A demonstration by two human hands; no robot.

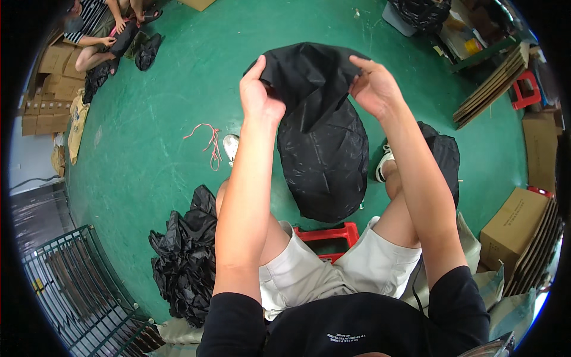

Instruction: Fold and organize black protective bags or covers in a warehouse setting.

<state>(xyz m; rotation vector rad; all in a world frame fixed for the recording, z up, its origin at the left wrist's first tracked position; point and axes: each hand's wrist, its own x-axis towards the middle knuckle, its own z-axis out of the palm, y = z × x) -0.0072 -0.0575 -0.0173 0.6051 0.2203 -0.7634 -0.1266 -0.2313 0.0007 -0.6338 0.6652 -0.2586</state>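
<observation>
A piece of thin black fabric point(303, 74), perhaps a bag or cover, is stretched between my two hands in front of me. My left hand point(260, 98) grips its left edge, thumb up and fingers hidden behind the folds. At the right edge, my right hand point(375, 88) holds the fabric between thumb and curled fingers. Its lower folds hang over a large, full black sack point(324, 166), which stands on the floor between my feet. Whether the fabric joins the sack, I cannot tell.
A heap of crumpled black bags point(185, 256) lies by my left leg, with another black bag point(441, 157) beyond my right. Pink string point(213, 146) is on the green floor. A red stool point(344, 233) is beneath me. Cardboard boxes point(513, 223) stand right; a person point(98, 30) sits far left.
</observation>
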